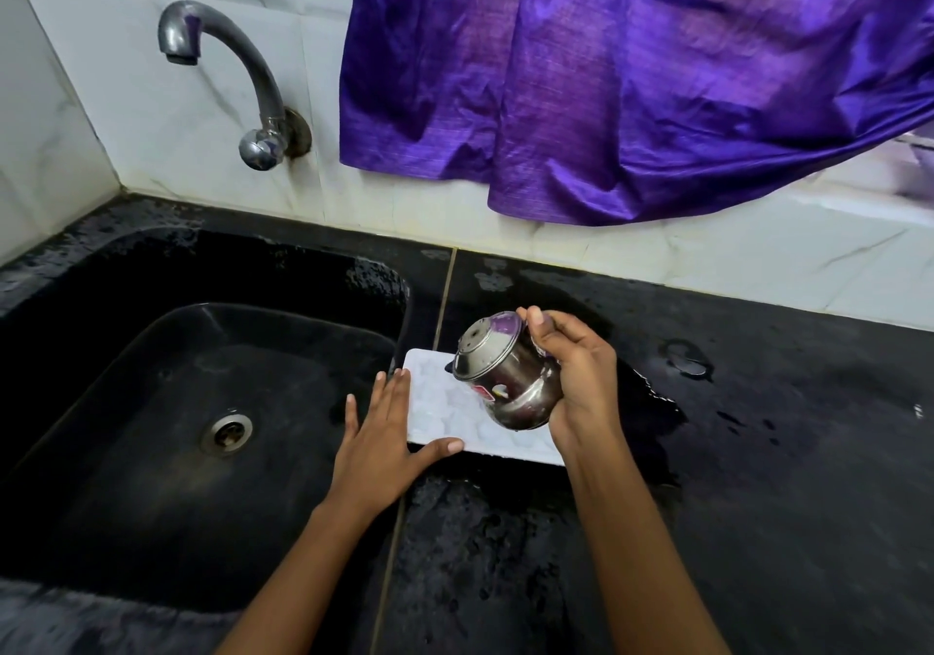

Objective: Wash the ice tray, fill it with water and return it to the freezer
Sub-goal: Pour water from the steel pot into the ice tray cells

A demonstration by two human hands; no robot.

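Note:
A white ice tray (pixel 455 417) lies flat on the wet black counter just right of the sink. My left hand (pixel 384 437) rests against the tray's left edge, fingers spread and thumb laid along its near edge. My right hand (pixel 576 376) grips a small steel pot (pixel 505 376) and holds it tipped over the tray, base towards the camera. The pot hides the tray's right part, and I cannot see any stream of water.
A black sink (pixel 101 260) with a steel drain (pixel 227 433) fills the left. A steel tap (pixel 222 78) juts from the white tiled wall above it, with no water running. A purple cloth (pixel 632 73) hangs at the upper right. Puddles cover the counter (pixel 758 452).

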